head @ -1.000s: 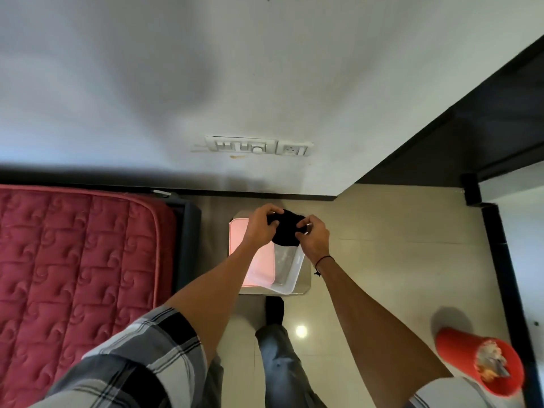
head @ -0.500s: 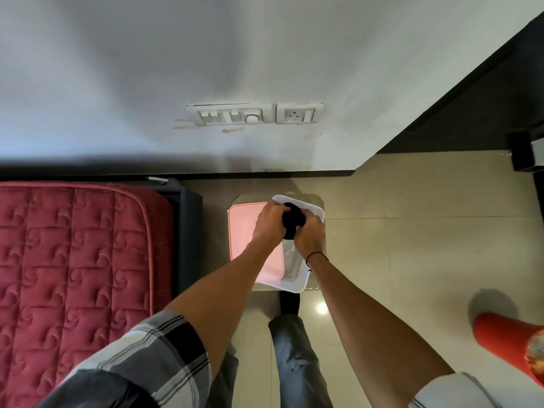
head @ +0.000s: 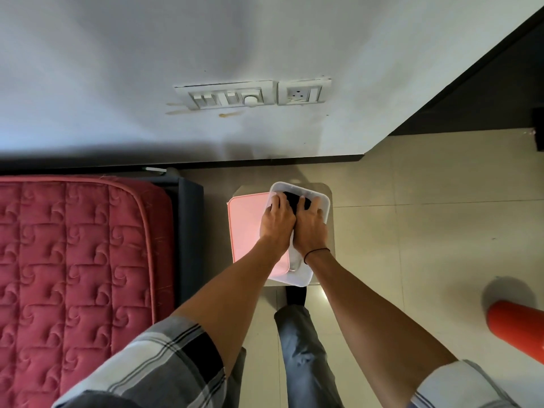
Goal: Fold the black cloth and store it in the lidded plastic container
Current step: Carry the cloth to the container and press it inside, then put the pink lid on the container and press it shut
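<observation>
The black cloth [head: 295,199], bunched small, lies inside the clear plastic container [head: 303,278] at its far end. My left hand [head: 278,222] and my right hand [head: 310,226] rest side by side on the cloth, fingers pressing it down into the container. Most of the cloth is hidden under my fingers. The pink lid [head: 245,228] lies flat just left of the container, partly under its edge. Both sit on a small pale stool [head: 329,231].
A red quilted mattress [head: 73,260] on a dark frame fills the left. The white wall with a switch panel [head: 226,97] stands just behind the stool. A red bin [head: 515,328] is on the tiled floor at right. My legs are below the stool.
My hands have lowered the bunched cloth from above the container down into its far end. The camera has moved closer and the view has shifted left.
</observation>
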